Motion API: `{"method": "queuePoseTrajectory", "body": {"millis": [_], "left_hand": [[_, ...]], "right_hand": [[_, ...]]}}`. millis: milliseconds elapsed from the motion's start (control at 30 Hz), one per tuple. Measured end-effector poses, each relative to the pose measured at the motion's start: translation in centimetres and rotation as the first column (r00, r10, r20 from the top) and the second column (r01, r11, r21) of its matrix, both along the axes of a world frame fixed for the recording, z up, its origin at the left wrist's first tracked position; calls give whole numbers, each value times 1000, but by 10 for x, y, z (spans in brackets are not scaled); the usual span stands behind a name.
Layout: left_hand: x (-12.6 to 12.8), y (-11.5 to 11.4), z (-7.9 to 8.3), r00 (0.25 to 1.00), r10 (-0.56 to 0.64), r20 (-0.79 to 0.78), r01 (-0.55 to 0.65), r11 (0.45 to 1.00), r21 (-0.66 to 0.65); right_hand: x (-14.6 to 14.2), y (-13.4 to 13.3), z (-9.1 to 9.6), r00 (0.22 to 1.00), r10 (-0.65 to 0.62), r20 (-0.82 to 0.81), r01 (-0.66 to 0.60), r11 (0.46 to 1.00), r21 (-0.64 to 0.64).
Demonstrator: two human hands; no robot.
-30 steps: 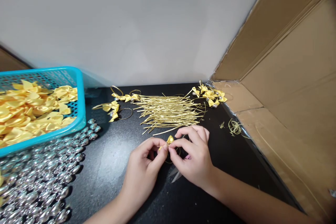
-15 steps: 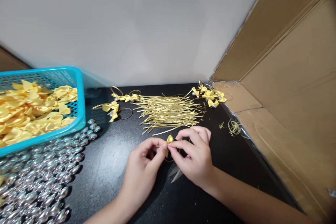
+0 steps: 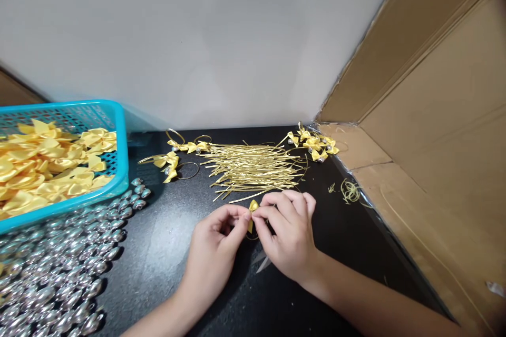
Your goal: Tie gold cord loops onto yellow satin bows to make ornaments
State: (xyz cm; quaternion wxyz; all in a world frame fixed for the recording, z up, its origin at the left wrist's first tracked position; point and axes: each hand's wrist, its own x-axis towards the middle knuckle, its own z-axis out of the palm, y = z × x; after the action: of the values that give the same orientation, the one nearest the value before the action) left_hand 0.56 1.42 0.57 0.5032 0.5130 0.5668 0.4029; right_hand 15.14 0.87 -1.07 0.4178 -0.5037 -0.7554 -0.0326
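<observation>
A small yellow ribbon bow (image 3: 253, 205) is pinched between my two hands, just above the black table. My left hand (image 3: 217, 239) closes thumb and forefinger on its left side. From the right, my right hand (image 3: 286, 234) pinches it at the middle, its other fingers curled. A thin gold cord loop (image 3: 252, 237) hangs below the bow, partly hidden by the fingers. Under my right hand lies a pair of scissors (image 3: 263, 264); only the blades show. Just beyond my hands is a pile of cut gold cords (image 3: 256, 168).
At left stands a blue basket (image 3: 123, 152) of yellow bows, with many silver beads (image 3: 59, 274) spread before it. Bows with cord loops and beads lie at the back left (image 3: 171, 163) and back right (image 3: 316, 145). Cord scraps (image 3: 351, 191) lie near cardboard (image 3: 435, 89) on the right.
Both hands still pinch the bow in nearly the same place. My right hand's fingers have shifted slightly left and curled a little more over the scissors.
</observation>
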Motion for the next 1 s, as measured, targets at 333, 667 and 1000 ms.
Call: {"method": "queuePoseTrajectory", "body": {"millis": [333, 667, 1000], "left_hand": [[-1, -2, -4, 999, -4, 40, 4, 1000, 8], [-1, -1, -1, 999, 0, 37, 0, 1000, 11], [-3, -1, -2, 999, -19, 43, 19, 1000, -16]], "right_hand": [[3, -1, 5, 999, 37, -34, -41, 991, -127], [2, -1, 2, 995, 29, -94, -33, 999, -43], [3, 1, 0, 996, 25, -87, -27, 999, -30]]}}
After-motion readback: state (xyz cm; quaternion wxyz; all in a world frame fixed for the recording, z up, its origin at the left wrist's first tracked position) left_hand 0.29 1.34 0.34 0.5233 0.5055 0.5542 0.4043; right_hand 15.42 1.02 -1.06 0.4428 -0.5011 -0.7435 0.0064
